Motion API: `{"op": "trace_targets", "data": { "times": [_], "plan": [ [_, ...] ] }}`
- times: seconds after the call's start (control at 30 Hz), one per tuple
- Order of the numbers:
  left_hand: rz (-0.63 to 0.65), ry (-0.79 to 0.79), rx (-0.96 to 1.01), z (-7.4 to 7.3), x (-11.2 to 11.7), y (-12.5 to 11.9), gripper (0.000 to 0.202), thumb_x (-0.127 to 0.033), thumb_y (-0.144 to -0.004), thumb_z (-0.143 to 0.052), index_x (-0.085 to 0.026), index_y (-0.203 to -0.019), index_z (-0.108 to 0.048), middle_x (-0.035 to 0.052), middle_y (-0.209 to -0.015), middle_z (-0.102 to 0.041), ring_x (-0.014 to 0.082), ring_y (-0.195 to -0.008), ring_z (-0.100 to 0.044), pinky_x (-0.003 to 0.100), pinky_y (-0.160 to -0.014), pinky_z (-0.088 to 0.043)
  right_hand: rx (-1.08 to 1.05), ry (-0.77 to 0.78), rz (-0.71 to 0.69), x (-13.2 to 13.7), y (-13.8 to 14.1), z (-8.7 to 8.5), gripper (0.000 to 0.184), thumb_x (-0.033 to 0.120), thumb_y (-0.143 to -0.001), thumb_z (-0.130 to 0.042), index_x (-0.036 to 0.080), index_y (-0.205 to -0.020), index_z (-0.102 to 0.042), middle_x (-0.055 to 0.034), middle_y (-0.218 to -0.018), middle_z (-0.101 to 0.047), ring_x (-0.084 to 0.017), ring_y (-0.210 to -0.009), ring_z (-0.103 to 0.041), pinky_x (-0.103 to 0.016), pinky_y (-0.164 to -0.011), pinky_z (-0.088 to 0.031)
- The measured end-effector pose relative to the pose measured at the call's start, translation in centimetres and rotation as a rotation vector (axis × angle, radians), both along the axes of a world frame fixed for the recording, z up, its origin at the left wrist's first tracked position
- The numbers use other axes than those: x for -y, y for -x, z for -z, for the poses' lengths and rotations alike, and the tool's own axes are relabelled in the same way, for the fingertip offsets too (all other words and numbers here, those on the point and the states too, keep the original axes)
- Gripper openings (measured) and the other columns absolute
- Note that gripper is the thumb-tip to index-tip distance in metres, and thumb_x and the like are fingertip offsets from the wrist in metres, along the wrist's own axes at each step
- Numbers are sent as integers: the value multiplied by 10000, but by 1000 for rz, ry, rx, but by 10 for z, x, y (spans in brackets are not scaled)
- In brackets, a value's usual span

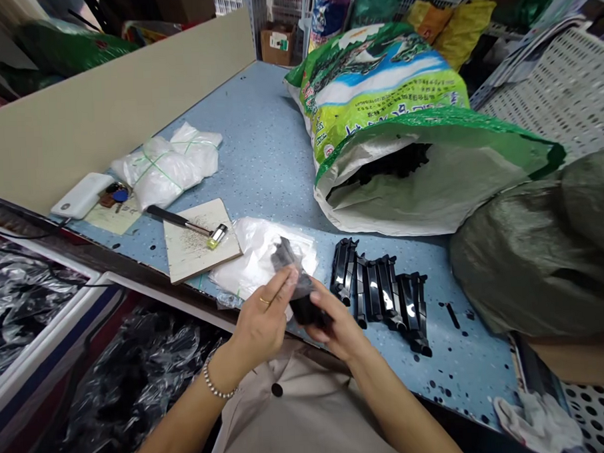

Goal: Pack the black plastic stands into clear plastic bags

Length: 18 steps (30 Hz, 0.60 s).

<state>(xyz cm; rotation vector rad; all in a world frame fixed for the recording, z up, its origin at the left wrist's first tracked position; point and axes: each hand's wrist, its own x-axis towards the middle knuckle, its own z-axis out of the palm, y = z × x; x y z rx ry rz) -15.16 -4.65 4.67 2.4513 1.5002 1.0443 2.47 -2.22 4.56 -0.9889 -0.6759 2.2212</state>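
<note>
Close to my body, both hands are on a black plastic part (306, 311) with a clear plastic bag (286, 254) over its upper end. My left hand (266, 315), with a ring and a beaded bracelet, pinches the bag near its middle. The lower end of the part is wrapped by the fingers of my right hand (342, 326). Beneath them lies a stack of flat clear bags (253, 245). Just right of my hands, several glossy black plastic parts (385, 289) lie side by side on the blue speckled table (258, 148).
A mallet (194, 226) rests on a white board (183, 255) at left. Behind it are tied plastic bundles (164, 162) and a white power bank (83, 196). A large green sack (386, 96) gapes open, with black pieces inside. A dark grey bag (534, 263) bulges at right.
</note>
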Motion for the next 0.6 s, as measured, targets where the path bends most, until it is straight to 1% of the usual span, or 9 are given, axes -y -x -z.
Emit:
{"op": "trace_targets", "data": {
  "times": [0.07, 0.13, 0.23, 0.3, 0.37, 0.43, 0.5, 0.53, 0.6],
  "plan": [
    [14, 9, -9, 1, 5, -3, 781, 28, -820, -358, -211, -1530, -135, 177, -1448, -437, 268, -1297, -482, 415, -977, -514, -187, 71, -15, -2, -2, 6, 415, 576, -825, -534, 179, -939, -581, 17, -641, -574, -9, -340, -254, -158, -330, -151],
    [42, 23, -1, 2, 9, -6, 799, 29, -805, -366, -204, -1530, -126, 181, -1440, -448, 269, -1273, -507, 414, -958, -526, -206, 80, -20, -1, 0, 11, 457, 620, -822, -505, 168, -794, -562, 19, -634, -560, -4, -340, -238, -161, -325, -164],
    [149, 98, 13, 1, 9, -13, 783, -39, -788, -441, -160, -1514, -174, 198, -1442, -444, 287, -1244, -531, 423, -935, -538, 127, -103, 94, 4, 6, 12, 360, 528, -835, -583, 223, -1027, -587, 21, -766, -601, -71, -519, -491, -158, -408, -338],
    [174, 149, 19, -2, 6, -16, 719, -120, -788, -498, -163, -1472, -284, 186, -1427, -470, 293, -1195, -568, 432, -908, -551, 341, -325, 95, 8, 8, 8, 415, 473, -852, -608, 265, -1206, -543, -7, -1012, -632, -140, -862, -599, -223, -678, -495],
    [153, 165, 46, -9, 4, -12, 601, -203, -805, -549, -184, -1392, -421, 158, -1370, -539, 282, -1147, -600, 427, -910, -551, 370, -524, -64, 11, 6, 0, 512, 488, -855, -613, 246, -1295, -512, -45, -1222, -587, -203, -1119, -536, -313, -937, -452],
    [117, 181, 109, -22, 7, 2, 419, -246, -830, -574, -200, -1246, -566, 121, -1230, -646, 245, -1084, -636, 380, -923, -543, 240, -631, -309, 9, -2, -8, 602, 517, -857, -607, 211, -1358, -474, -78, -1250, -586, -229, -1133, -542, -351, -968, -440],
    [39, 264, 188, -40, 15, 28, 224, -262, -852, -573, -214, -1052, -661, 68, -1023, -724, 191, -944, -680, 301, -877, -547, 133, -683, -520, 0, -13, -15, 581, 511, -903, -542, 202, -1387, -457, -89, -1189, -630, -210, -1021, -613, -346, -887, -493],
    [-26, 339, 218, -48, 22, 45, 162, -271, -857, -569, -223, -965, -680, 38, -929, -737, 169, -856, -692, 259, -827, -550, 157, -728, -571, -8, -21, -17, 520, 480, -939, -491, 211, -1384, -470, -85, -1161, -651, -195, -979, -635, -341, -862, -508],
    [-187, 546, 203, -55, 40, 84, 166, -363, -816, -601, -245, -884, -696, -3, -847, -746, 164, -748, -697, 213, -720, -548, 418, -902, -539, -33, -38, -16, 404, 362, -988, -411, 235, -1358, -511, -81, -1165, -663, -188, -1004, -637, -360, -895, -504]
  ]
}}
